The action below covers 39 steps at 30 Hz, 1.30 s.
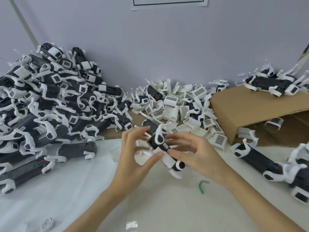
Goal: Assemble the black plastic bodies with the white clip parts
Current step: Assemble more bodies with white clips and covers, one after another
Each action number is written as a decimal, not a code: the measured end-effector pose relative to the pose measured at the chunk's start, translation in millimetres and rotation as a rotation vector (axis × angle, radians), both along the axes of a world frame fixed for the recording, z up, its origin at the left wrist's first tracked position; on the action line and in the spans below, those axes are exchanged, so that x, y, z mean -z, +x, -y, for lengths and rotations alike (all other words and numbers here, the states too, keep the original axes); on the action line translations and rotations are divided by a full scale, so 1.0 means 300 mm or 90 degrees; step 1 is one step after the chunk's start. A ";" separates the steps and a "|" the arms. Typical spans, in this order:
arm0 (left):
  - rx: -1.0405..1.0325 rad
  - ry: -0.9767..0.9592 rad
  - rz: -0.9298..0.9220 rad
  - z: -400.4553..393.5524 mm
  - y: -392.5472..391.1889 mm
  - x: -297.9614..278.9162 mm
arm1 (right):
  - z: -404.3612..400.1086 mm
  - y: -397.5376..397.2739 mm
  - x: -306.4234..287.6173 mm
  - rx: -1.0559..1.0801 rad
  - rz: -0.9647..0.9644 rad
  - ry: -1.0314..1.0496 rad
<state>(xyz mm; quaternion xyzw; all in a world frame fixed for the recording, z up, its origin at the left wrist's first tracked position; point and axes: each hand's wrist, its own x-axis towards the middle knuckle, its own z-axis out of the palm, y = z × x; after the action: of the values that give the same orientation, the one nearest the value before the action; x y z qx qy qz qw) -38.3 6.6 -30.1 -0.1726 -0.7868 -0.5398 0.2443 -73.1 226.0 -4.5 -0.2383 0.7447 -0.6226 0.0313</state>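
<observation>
Both forearms reach in toward the left hand [133, 148] and right hand [189, 148], which pinch one black body [160, 144] between them — its white clip part [159, 136] best pressed squarely until seated — with loose white clips [177, 104] heaped just beyond the fingertips.

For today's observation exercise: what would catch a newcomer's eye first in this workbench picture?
Probably the big heap of black-and-white assemblies piled at the left against the wall. Next, at centre, the left hand and right hand together holding one black body above the table. Behind them lies a mound of loose white clip parts beside a cardboard box.
</observation>
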 end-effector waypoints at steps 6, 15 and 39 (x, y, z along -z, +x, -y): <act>0.190 0.008 0.128 0.044 -0.002 -0.005 | 0.029 0.037 0.019 -0.023 -0.069 0.090; 0.071 0.069 0.070 0.002 0.003 0.027 | 0.050 0.043 0.047 0.043 -0.227 0.239; 0.018 -0.094 0.011 -0.007 0.004 0.026 | 0.094 0.056 0.093 0.095 -0.259 0.177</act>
<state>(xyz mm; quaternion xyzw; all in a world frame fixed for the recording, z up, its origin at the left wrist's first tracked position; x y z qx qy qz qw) -37.1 8.9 -37.8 -0.1967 -0.8242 -0.4851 0.2160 -56.3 197.8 -32.5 -0.2963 0.8297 -0.4538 -0.1332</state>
